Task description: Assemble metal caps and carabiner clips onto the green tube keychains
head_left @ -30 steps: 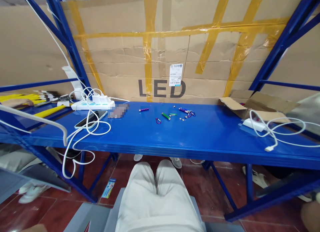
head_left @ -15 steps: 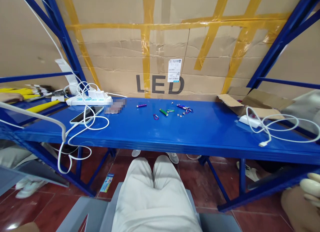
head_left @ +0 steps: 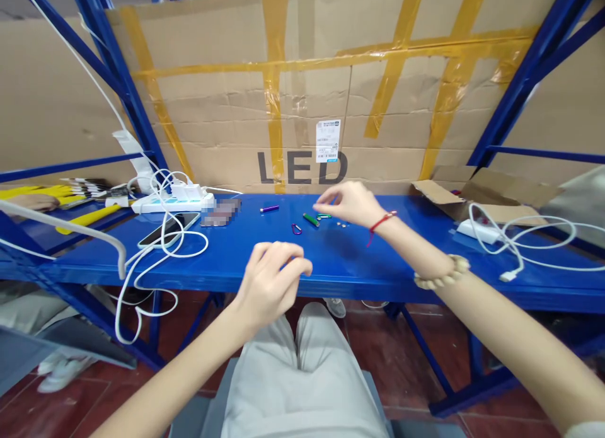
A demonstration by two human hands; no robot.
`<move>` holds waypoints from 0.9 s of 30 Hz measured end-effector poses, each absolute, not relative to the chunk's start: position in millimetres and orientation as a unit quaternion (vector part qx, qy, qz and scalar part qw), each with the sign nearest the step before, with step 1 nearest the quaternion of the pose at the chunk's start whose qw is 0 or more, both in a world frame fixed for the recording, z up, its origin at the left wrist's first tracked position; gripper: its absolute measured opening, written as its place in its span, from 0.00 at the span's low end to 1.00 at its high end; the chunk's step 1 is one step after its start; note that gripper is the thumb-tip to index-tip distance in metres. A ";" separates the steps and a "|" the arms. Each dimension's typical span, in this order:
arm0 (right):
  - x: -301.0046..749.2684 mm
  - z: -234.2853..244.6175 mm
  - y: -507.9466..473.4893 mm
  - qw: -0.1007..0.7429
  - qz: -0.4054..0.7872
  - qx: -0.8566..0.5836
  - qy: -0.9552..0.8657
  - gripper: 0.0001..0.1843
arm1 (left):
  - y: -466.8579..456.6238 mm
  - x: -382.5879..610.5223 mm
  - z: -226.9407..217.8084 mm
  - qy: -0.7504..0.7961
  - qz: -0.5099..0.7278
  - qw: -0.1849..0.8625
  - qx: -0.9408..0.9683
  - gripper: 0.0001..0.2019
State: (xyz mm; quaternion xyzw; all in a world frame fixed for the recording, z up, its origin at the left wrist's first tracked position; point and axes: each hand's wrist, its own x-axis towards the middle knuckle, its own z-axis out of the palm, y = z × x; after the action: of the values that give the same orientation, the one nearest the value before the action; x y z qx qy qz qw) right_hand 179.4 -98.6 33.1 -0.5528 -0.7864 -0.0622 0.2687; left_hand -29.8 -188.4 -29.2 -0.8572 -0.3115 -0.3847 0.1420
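My right hand (head_left: 352,203) hovers above the small parts on the blue table, its fingers bent and apart with nothing seen between them. Just left of its fingertips lie a green metal tube (head_left: 311,220) and a smaller green-and-silver piece (head_left: 324,217). Small silvery discs (head_left: 341,224) show below the palm; the blue tube seen earlier is hidden behind this hand. A purple carabiner (head_left: 296,229) and a purple tube (head_left: 269,208) lie further left. Loosely curled in the air over the table's front edge, my left hand (head_left: 274,280) touches nothing and appears empty.
The blue table (head_left: 236,252) backs onto a large taped cardboard sheet (head_left: 212,129). On its left are a phone (head_left: 167,231), a white power strip (head_left: 172,203) and looped cables. An opened carton (head_left: 501,195) and a white charger (head_left: 477,230) with cable occupy the right.
Both my hands have come into view, the right reaching over the small parts and the left rising to the front edge. The view has shifted slightly. The parts still visible stay in place.
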 end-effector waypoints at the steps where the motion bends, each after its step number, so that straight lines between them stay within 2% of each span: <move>1: 173.7 26.1 -89.2 0.196 -0.048 -0.585 -0.786 0.16 | -177.7 -23.0 -26.5 -0.300 -0.393 0.147 -0.857 0.11; 5: 159.0 2.2 -56.5 0.157 -0.062 -0.617 -0.768 0.14 | -118.3 4.6 -12.5 -0.348 -0.389 0.109 -0.846 0.12; 9: 163.6 -6.8 -46.5 0.168 -0.050 -0.627 -0.759 0.07 | -66.5 20.9 -2.5 -0.435 -0.465 -0.016 -0.771 0.15; 17: 183.6 -8.5 -44.8 0.246 -0.024 -0.577 -0.778 0.11 | -49.9 23.7 -35.9 -0.480 -0.428 -0.033 -0.765 0.19; 24: 185.6 -22.4 -35.8 0.206 0.054 -0.511 -0.833 0.13 | -57.1 18.8 -42.9 -0.440 -0.360 -0.014 -0.823 0.16; 27: 186.6 -24.7 -33.5 0.208 0.062 -0.498 -0.839 0.09 | -57.3 16.4 -39.5 -0.433 -0.355 -0.008 -0.828 0.17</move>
State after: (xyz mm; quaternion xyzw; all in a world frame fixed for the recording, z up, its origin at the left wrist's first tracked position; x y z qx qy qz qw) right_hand 186.6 -33.5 -24.7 -0.4985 -0.8393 0.0618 0.2082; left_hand 16.4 -57.3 -39.5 -0.8283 -0.4333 -0.3551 -0.0076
